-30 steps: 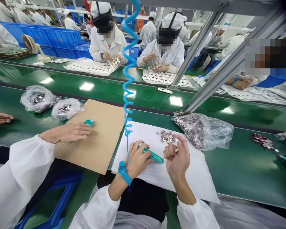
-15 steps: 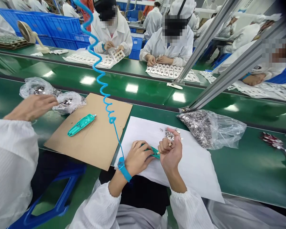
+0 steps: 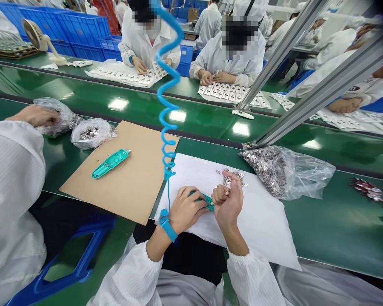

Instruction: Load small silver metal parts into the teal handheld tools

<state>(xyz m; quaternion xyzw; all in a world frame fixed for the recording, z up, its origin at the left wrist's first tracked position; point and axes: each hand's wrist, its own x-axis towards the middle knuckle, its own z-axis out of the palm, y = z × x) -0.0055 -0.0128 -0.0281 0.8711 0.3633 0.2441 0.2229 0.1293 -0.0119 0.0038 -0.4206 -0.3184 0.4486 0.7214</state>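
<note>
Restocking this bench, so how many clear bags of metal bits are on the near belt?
3: one bag under a co-worker's hand at left, one bag by the cardboard, one bag right of the paper. Others may be out of view.

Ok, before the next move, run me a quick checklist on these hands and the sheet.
1. Blue wrist strap on the left wrist, coiled blue cord attached: ok.
2. Left hand gripping the teal plastic tool: ok.
3. Right hand pinching a thin tan stick: ok.
4. Loose metal flakes on the white sheet, beside the right hand: ok.
5. What the tool's tip touches: cannot tell, the hands hide it.
</note>
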